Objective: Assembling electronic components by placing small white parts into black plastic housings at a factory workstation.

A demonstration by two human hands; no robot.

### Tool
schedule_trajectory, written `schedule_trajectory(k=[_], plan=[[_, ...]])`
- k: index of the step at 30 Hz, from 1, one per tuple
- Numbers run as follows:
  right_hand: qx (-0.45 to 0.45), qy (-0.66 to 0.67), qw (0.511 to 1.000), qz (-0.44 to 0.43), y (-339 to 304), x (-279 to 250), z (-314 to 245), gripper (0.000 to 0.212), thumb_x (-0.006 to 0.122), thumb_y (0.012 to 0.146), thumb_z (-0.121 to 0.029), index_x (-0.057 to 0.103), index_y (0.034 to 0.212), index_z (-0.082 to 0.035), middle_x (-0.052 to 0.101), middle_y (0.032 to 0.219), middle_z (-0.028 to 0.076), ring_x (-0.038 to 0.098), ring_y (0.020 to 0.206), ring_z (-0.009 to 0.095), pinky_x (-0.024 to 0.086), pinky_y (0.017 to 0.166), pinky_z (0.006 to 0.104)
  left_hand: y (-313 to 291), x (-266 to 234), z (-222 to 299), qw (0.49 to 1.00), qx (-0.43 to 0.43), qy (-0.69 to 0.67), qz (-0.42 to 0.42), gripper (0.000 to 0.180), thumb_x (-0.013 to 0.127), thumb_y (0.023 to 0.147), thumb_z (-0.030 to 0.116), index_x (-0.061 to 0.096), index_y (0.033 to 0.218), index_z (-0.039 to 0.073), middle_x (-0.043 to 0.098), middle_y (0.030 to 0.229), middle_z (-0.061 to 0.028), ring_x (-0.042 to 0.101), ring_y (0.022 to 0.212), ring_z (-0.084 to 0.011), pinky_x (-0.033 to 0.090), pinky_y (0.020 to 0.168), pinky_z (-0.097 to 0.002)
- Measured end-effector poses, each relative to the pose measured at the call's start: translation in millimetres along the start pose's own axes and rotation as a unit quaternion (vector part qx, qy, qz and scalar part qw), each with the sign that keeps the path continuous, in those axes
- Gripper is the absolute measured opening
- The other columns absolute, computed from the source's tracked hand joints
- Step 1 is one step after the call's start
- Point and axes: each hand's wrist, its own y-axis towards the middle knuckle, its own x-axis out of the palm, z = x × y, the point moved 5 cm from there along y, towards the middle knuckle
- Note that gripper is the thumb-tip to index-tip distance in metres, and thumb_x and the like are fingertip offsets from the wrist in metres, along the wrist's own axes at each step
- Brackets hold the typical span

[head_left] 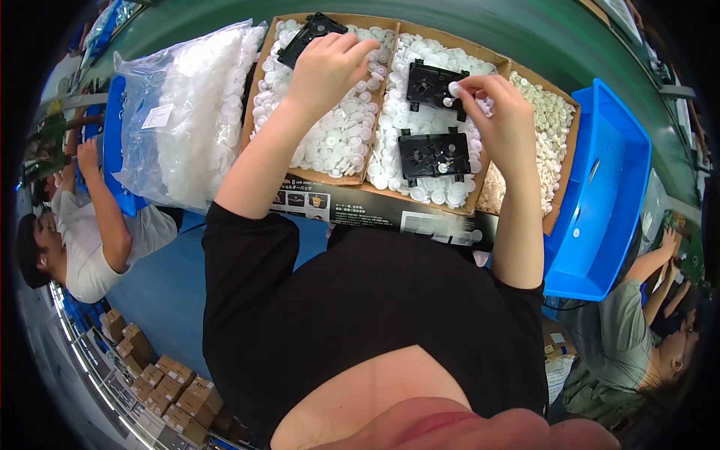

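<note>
R hand has a small white wheel pinched at the right side of the black part nearer the middle box's far edge — that part's just sitting on loose white discs, so imo pushing too hard could tip it, or a slip loses the wheel in there. L hand, fingers curled, can't tell if gripping — a bump could prob shift the tilted black part by the left box's far left corner.
</note>
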Motion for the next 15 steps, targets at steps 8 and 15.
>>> schedule_trajectory(k=[8,15], plan=[[-0.037,-0.019,0.999,-0.002,-8.7,18.3,2.7,0.007,0.077,0.090,-0.014,0.076,0.097,-0.011,0.071,0.092,0.000,0.066,0.081,0.021,0.053,0.076,0.0325,15.6,6.1,11.8,0.906,-0.197,-0.362,-0.095,0.017,0.074,0.095,0.016,0.076,0.112,0.013,0.068,0.096,-0.0015,0.066,0.073,-0.0152,0.052,0.066,-0.0305],[-0.102,-0.131,0.986,0.026,-11.6,15.3,-2.8,0.010,0.076,0.091,-0.017,0.077,0.100,-0.013,0.069,0.092,0.000,0.065,0.083,0.021,0.051,0.080,0.0336,30.0,20.4,43.3,0.887,-0.153,-0.429,-0.080,0.017,0.075,0.095,0.011,0.076,0.112,0.007,0.072,0.095,0.0021,0.061,0.078,-0.0068,0.047,0.067,-0.0217]])
